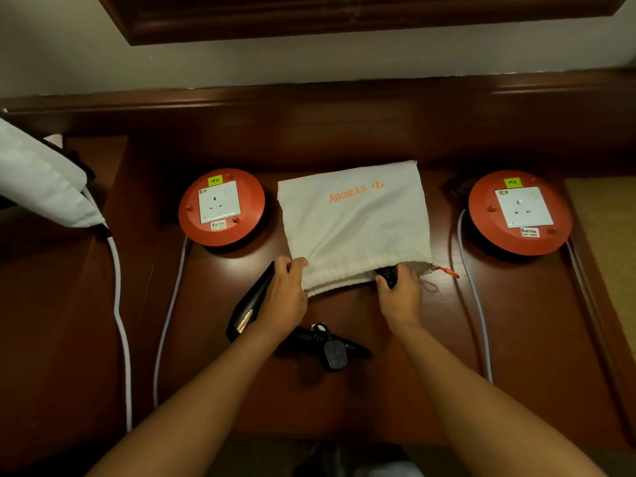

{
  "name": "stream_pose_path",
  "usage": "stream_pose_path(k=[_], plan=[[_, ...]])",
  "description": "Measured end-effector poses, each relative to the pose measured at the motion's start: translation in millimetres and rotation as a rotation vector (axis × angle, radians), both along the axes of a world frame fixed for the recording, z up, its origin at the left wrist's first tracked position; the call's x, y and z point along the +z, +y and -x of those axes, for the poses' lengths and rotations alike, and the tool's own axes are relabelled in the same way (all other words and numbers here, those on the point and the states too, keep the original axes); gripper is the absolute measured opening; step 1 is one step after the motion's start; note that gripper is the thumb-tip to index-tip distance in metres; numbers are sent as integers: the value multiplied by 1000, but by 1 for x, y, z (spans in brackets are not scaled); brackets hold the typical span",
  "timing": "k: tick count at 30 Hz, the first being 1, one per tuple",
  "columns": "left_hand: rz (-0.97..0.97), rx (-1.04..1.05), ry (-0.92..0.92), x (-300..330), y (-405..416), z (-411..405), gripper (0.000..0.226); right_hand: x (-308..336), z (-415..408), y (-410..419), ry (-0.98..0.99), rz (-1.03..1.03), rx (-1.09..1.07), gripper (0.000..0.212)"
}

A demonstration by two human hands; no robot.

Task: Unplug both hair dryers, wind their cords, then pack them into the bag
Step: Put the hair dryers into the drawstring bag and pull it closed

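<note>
Left hand pinches the bag mouth at bench centre, covering the second hair dryer and its plug lying outside; right hand pushes first dryer in; risk: gathered mouth snags it, wound cord loosens

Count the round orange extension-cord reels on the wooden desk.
2. One round orange extension-cord reel lies left of the white drawstring bag; the other lies right of it. Both sockets are empty. No others show.
</note>
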State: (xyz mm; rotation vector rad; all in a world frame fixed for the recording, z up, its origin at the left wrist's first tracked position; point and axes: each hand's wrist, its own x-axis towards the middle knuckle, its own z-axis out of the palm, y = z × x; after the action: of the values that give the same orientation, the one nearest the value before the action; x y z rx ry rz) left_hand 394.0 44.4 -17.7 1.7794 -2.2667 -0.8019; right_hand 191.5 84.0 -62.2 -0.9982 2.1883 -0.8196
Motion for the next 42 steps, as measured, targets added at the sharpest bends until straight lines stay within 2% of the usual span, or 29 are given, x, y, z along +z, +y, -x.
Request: stream_pose_path(k=[4, 9, 14, 17, 19, 22, 24, 26, 29, 32, 34, 36, 38, 41, 42], plan=[[-17, -40, -11, 0, 5, -9, 53, 2, -1, -7, -13, 27, -44, 13], [-8, -60, -26, -4, 1, -23, 51, -3, -7, -9, -50, 47, -98, 12], [18, 85, 47, -1, -9, -22, 55, -1, -2, -5, -106, 58, -95, 31], [34, 158, 92, 2, -17, -20, 58, -5, 6, 4, -76, 60, -31, 35], [40, 169, 89, 3, -20, -19, 59, -4, 9, 10, 72, 70, 38, 38], [31, 176, 80, 3, -22, -18, 59, -5, 18, 9, 449, 32, 215, 69], [23, 184, 71, 3, -22, -19, 58, -7, 26, 4, 498, -54, 355, 86], [18, 181, 60, 3, -21, -21, 57, -11, 34, -1, 547, -123, 419, 91], [22, 150, 61, 4, -18, -23, 55, -10, 42, -10, 583, -211, 452, 74], [10, 108, 33, 2, -16, -27, 56, -3, 40, -9, 385, -224, 427, 41], [-3, 94, 13, -1, -15, -30, 56, -5, 36, -1, 286, -248, 388, 31], [-14, 91, 4, -2, -15, -30, 56, -7, 33, 8, 293, -175, 345, 28], [12, 83, -32, -4, -13, -31, 58, -9, 35, 11, 426, -68, 300, 36], [289, -45, -248, -2, -5, -24, 56, -5, 43, 7, 525, -41, 292, 69], [361, -108, -253, -1, 1, -16, 51, -4, 47, 6, 523, -78, 327, 76]])
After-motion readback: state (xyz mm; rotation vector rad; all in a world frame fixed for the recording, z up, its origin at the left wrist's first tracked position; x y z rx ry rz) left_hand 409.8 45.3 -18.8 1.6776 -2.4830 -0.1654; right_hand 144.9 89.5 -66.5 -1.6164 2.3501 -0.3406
